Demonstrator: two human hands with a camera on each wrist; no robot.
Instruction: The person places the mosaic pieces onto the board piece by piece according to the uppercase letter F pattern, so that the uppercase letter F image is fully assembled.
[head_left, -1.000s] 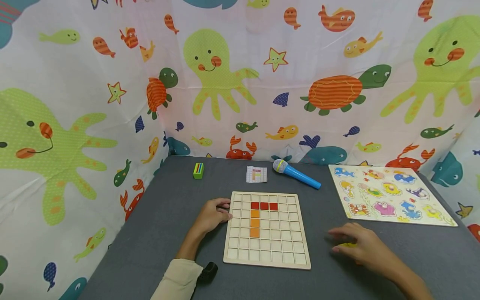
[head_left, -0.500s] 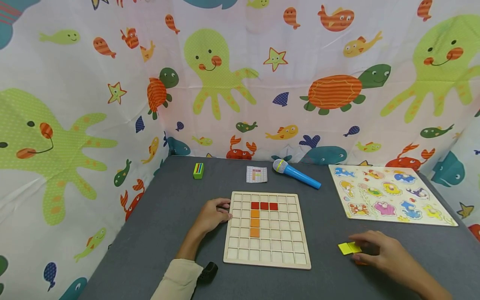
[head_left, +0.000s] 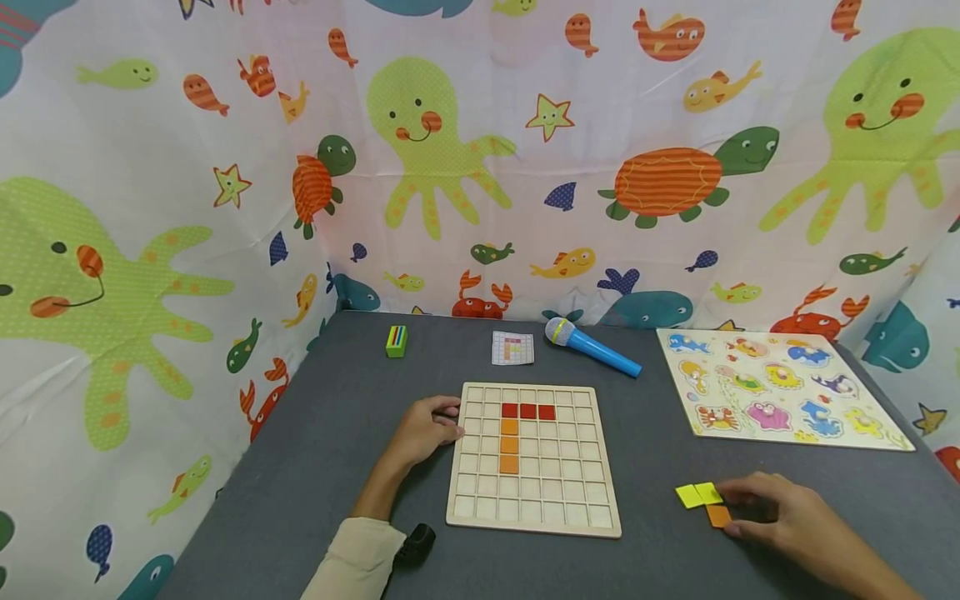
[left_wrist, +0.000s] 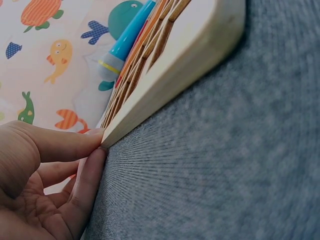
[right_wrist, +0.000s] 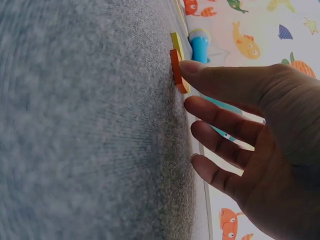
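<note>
A square wooden grid board (head_left: 532, 500) lies on the table with red tiles (head_left: 528, 412) in a row and orange tiles (head_left: 509, 445) in a column below. At its left edge is my left hand (head_left: 420, 433); in the left wrist view the thumb and a finger pinch the board's edge (left_wrist: 150, 102). Two yellow tiles (head_left: 688, 497) and one loose orange tile (head_left: 718, 517) lie right of the board. My right hand (head_left: 780, 517) is beside them, fingers loosely bent, thumb tip at the orange tile (right_wrist: 176, 67). Nothing shows held in the right hand.
Behind the board lie a small printed card (head_left: 513, 348) and a blue toy microphone (head_left: 600, 350). A green box (head_left: 397, 342) with coloured stripes stands at the back left. A sea-animal puzzle board (head_left: 795, 433) lies at the right. A fish-patterned cloth (head_left: 480, 192) hangs behind.
My right hand has drawn back to the right, uncovering the yellow tiles and then the loose orange tile. The left hand and the grid board have stayed in place.
</note>
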